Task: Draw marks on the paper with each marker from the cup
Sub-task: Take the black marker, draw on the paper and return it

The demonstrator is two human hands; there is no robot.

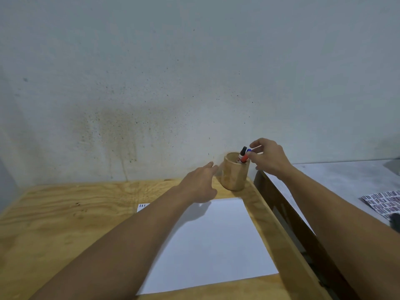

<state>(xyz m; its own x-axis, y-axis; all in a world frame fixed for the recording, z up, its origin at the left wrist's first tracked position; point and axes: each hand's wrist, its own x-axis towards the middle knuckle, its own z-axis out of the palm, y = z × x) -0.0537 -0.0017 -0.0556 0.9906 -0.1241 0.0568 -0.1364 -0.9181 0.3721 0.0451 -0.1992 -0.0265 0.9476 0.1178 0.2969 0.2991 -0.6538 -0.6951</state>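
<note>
A wooden cup [233, 176] stands at the back right of the plywood table [65, 224], just behind a white sheet of paper [212, 241]. Three markers stick out of the cup: one with a black cap [243, 150], one with a red cap [244, 158] and one with a blue cap [249, 150]. My right hand [269, 156] hovers over the cup's right rim, fingers curled around the blue and red caps. My left hand [200, 181] reaches toward the cup's left side, fingers spread, its fingertips close to the wall of the cup.
A stained grey wall rises right behind the table. A small printed label [143, 206] peeks out beside the paper's far left corner. Right of the table runs a dark wooden rail [287, 211], then a grey surface [337, 178] with a patterned sheet [383, 203].
</note>
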